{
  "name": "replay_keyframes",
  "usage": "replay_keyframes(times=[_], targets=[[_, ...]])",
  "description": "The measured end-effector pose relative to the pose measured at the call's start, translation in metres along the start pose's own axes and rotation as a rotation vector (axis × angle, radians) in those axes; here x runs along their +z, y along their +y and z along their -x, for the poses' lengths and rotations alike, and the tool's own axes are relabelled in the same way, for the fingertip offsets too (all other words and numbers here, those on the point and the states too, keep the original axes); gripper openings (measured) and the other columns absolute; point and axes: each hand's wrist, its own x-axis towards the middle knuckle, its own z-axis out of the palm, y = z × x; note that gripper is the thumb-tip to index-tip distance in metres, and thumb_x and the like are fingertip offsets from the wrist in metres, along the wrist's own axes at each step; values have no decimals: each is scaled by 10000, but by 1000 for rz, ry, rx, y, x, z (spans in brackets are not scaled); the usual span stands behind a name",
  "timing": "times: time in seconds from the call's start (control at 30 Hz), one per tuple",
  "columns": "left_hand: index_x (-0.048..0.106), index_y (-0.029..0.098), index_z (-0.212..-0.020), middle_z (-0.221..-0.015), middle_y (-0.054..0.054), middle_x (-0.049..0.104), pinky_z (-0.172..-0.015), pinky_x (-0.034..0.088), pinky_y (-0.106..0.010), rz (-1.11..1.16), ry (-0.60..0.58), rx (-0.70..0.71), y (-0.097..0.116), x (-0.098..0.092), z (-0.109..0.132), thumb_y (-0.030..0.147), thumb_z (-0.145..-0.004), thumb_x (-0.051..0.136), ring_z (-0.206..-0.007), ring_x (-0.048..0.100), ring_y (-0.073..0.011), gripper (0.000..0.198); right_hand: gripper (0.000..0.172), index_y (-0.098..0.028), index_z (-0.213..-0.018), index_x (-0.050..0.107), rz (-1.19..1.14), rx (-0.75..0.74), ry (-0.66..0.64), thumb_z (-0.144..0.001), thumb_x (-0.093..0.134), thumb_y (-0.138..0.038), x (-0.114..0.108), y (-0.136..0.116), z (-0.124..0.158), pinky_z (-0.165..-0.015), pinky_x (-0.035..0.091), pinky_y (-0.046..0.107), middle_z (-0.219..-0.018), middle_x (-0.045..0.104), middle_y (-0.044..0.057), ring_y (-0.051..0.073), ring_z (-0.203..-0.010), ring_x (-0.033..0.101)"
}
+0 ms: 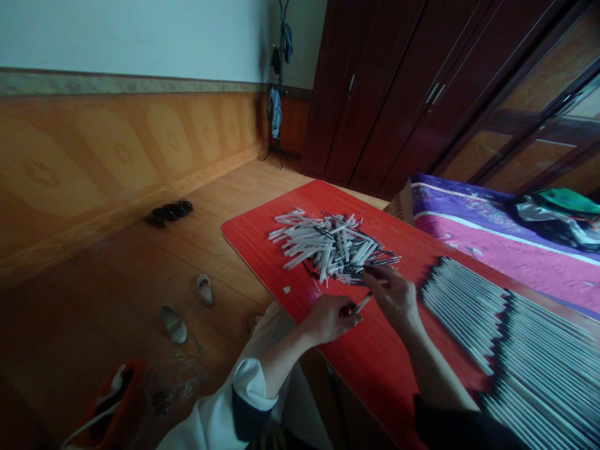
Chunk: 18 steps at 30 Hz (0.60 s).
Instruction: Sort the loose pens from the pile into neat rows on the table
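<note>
A loose heap of white pen barrels and thin dark refills (328,245) lies on the red table (262,250). My left hand (330,319) is closed around a white pen barrel (362,304) just in front of the heap. My right hand (394,294) is pinched on a thin dark refill (375,270) at the heap's near edge, close to the barrel's tip. To the right lie rows of assembled white pens (469,306) laid side by side.
More rows of pens (548,362) fill the table's near right. A purple and pink bed (506,237) stands behind the table. Slippers (205,289) and dark shoes (169,212) lie on the wooden floor at left. A dark wardrobe (398,87) stands behind.
</note>
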Motion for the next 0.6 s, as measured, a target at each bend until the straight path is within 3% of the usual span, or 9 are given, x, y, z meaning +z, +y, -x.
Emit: replay_keyframes(times=[0.07,0.13,0.27,0.4,0.6], targets=[[640,141,-769,-640,9,577,-514,299,-205,-32,-11,-17,-1,0,-1,353,-811,523,-569,474,-97,246,267,-175,-881,703,255,-195,-116,-785,515,-338,10,-21,-17,-679,469,272,-915,671,73,184,-793,628],[632,140,-753,-613,17,555,-508,291,-210,-67,-18,-27,0,0,-2,350,-800,522,-556,464,-96,241,256,-197,-899,699,511,-299,-239,-814,479,-294,26,-40,-32,-730,454,265,-960,665,74,197,-899,615],[642,142,-796,-633,15,573,-518,301,-212,-84,-25,-49,1,-2,-2,371,-786,522,-566,483,-103,258,274,-170,-911,691,829,-266,-449,-817,462,-289,60,-60,-54,-720,450,279,-943,676,114,233,-910,627],[650,136,-820,-675,3,607,-527,310,-208,-115,-37,-57,2,-3,-1,360,-793,503,-589,506,-108,269,318,-130,-964,674,937,-209,-546,-783,485,-312,80,-62,-65,-726,462,327,-961,679,162,282,-934,624],[647,134,-805,-647,4,597,-524,308,-199,-123,-53,-49,3,-5,0,308,-783,495,-581,507,-107,232,346,-118,-1028,649,954,-213,-554,-751,498,-261,87,-59,-71,-750,466,338,-1021,666,171,287,-988,607]])
